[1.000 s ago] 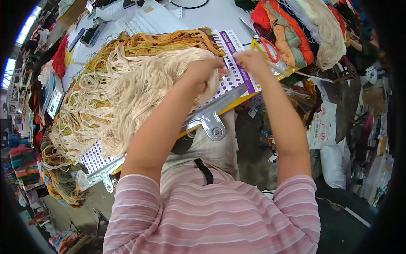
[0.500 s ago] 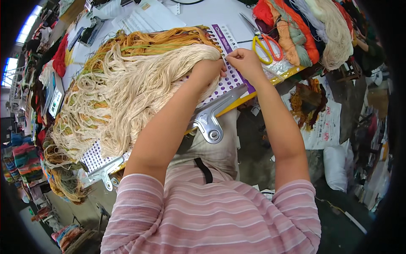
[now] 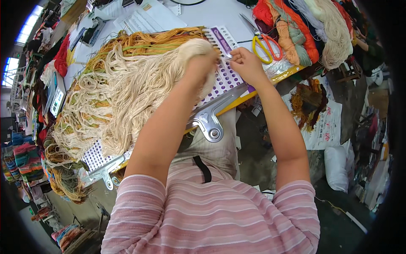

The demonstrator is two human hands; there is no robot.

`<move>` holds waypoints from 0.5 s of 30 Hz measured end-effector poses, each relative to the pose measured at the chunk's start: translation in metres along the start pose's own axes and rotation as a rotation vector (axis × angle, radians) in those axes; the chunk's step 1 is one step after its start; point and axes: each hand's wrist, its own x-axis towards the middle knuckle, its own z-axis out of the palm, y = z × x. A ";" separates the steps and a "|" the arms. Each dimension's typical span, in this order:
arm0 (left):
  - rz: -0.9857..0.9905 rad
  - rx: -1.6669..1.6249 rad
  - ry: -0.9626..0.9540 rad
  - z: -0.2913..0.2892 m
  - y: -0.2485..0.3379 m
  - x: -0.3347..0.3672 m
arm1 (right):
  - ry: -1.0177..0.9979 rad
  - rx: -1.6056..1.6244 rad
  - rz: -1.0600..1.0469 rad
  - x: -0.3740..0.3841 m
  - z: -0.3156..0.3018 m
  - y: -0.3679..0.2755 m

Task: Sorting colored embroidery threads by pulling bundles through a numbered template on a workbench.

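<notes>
A thick bundle of cream thread (image 3: 139,80) lies across golden-orange thread (image 3: 165,36) on a white card with rows of purple-rimmed holes (image 3: 228,80). My left hand (image 3: 202,65), blurred by motion, is closed in the right end of the cream bundle. Strands bulge up above it, and its fingertips are hard to make out. My right hand (image 3: 247,63) is just to the right, over the card's purple printed strip (image 3: 222,39). Its thumb and forefinger are pinched together; what they hold is too small to name. A silver clip (image 3: 208,122) grips the card's near edge.
Scissors with yellow and orange handles (image 3: 266,48) lie right of my right hand. Coloured thread hanks (image 3: 292,34) hang over the table's right end. Papers (image 3: 148,19) lie at the back. A second silver clip (image 3: 105,173) sits at the near left edge.
My left hand has moved left and up a little, and the cream thread's right end has lifted and bunched with it. More of the card shows. My right hand has barely shifted.
</notes>
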 end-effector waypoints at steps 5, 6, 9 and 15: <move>0.077 -0.744 0.130 -0.080 0.006 0.014 | 0.086 -0.504 -0.276 -0.002 -0.003 -0.005; 0.027 -0.864 0.127 -0.083 0.014 0.004 | 0.087 -0.500 -0.278 -0.002 -0.005 -0.010; 0.044 -0.951 -0.130 -0.075 0.014 -0.002 | 0.027 -0.532 -0.159 -0.002 -0.008 -0.015; -0.008 -0.965 -0.258 -0.050 0.018 -0.007 | 0.021 -0.237 -0.121 0.011 -0.008 -0.002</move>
